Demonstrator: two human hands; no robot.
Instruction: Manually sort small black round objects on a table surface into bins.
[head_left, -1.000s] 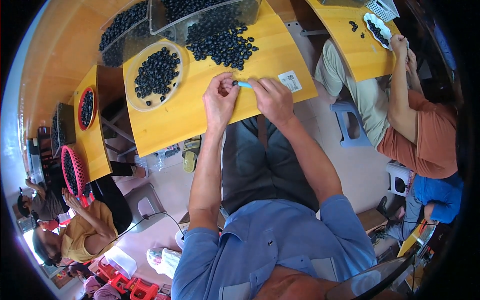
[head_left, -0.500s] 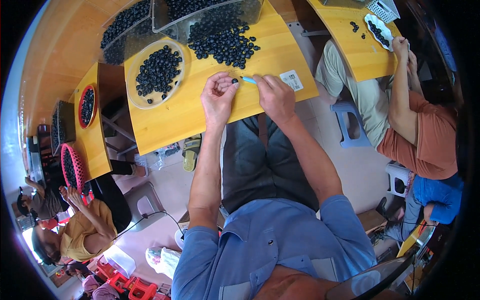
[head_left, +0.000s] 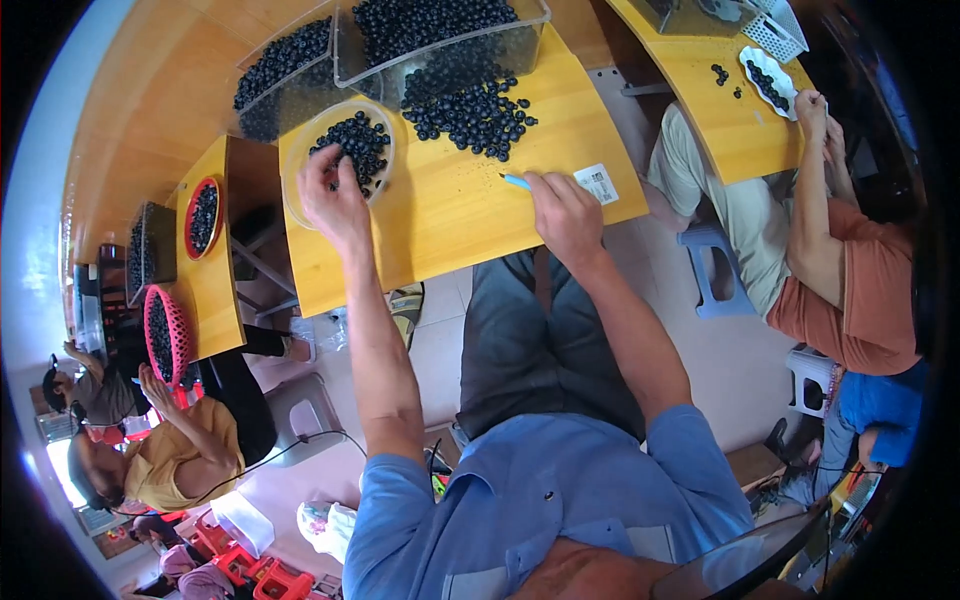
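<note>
Away from the blue tool [head_left: 516,181], the left hand [head_left: 335,203] has swung over the round tray [head_left: 294,162]; its fingers curl loosely, and whether they hold anything I cannot tell. Dark round pieces [head_left: 366,137] lie just beyond them. Opposite, the right hand [head_left: 567,215] grips the tool, tip clear of any piece, so tool work seems paused.

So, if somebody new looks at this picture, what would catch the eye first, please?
Probably the heap of small dark round pieces, loose on the yellow table in front of a clear bin. Next, the round clear tray left of the heap, with the person's left hand over it. A light-blue tool also stands out, held in the right hand over the table.
</note>
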